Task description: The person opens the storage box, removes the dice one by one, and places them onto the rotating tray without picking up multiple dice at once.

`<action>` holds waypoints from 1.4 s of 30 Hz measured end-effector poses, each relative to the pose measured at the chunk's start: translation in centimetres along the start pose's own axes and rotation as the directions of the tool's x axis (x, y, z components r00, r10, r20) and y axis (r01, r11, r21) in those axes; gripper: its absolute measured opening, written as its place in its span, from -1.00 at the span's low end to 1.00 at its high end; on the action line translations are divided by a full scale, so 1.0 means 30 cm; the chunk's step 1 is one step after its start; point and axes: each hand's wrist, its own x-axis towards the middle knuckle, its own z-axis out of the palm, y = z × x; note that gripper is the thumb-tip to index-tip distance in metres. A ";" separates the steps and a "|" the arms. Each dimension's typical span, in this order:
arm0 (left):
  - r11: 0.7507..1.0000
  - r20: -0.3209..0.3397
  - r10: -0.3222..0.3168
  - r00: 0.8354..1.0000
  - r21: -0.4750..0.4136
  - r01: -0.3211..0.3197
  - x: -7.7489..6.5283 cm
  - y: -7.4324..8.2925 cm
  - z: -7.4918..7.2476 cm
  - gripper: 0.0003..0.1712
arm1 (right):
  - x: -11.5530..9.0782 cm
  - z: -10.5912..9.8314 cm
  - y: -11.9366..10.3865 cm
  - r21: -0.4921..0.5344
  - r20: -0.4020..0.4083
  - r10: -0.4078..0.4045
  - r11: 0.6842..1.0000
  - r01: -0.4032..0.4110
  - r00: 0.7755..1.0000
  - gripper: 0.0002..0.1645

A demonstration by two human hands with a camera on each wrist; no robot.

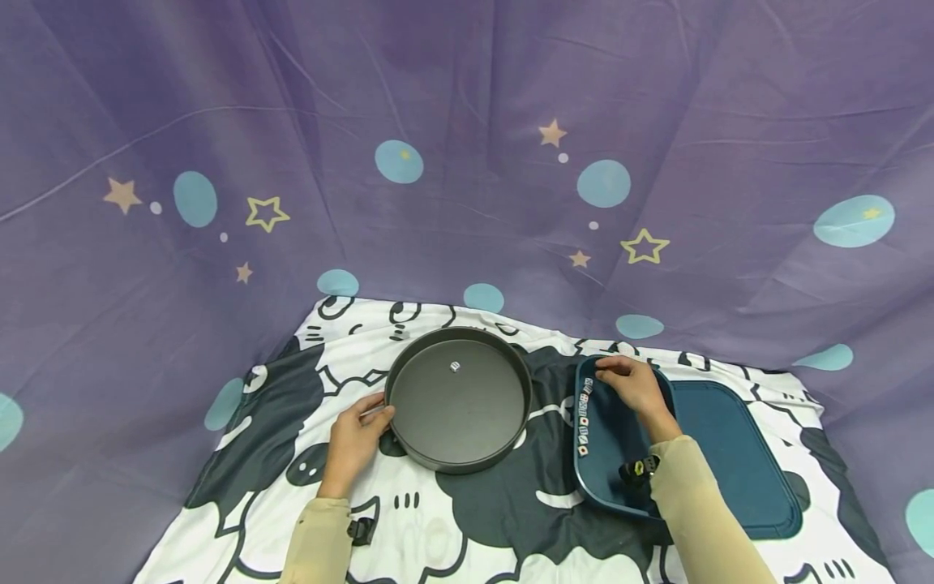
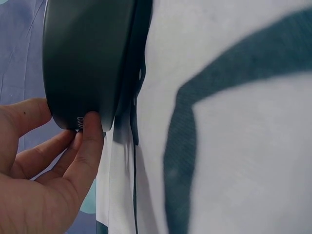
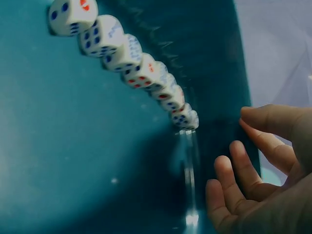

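Blue tray (image 1: 740, 466) lies beside the box (image 1: 613, 442) of dice (image 3: 141, 73); right fingers (image 3: 273, 117) pinch the box's rim, left fingers (image 2: 87, 146) the pan (image 1: 460, 414).

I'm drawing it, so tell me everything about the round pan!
The round pan is dark grey and matte, perhaps coated metal, with a flat floor and low wall. It sits open side up on the patterned cloth, left of the blue tray. A small white die lies inside, toward the far side. The left hand pinches its left edge.
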 end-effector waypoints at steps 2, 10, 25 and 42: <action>1.000 0.001 -0.002 1.000 -0.003 0.002 0.000 0.000 0.000 -0.57 | 0.005 0.006 0.015 -0.005 0.001 0.008 1.000 -0.008 1.000 -0.73; 1.000 0.000 -0.005 1.000 -0.007 0.005 -0.001 0.000 0.001 -0.57 | 0.014 0.028 0.058 -0.032 0.008 0.077 0.997 -0.076 0.997 -0.71; 0.999 0.005 -0.021 1.000 0.025 0.021 -0.004 0.005 0.002 -0.58 | 0.011 0.042 0.076 -0.102 0.094 0.064 0.993 -0.055 0.993 -0.68; 1.000 0.004 -0.012 1.000 0.016 0.012 -0.006 0.009 -0.002 -0.59 | 0.011 0.049 0.088 -0.196 0.098 0.017 0.981 0.002 0.995 -0.72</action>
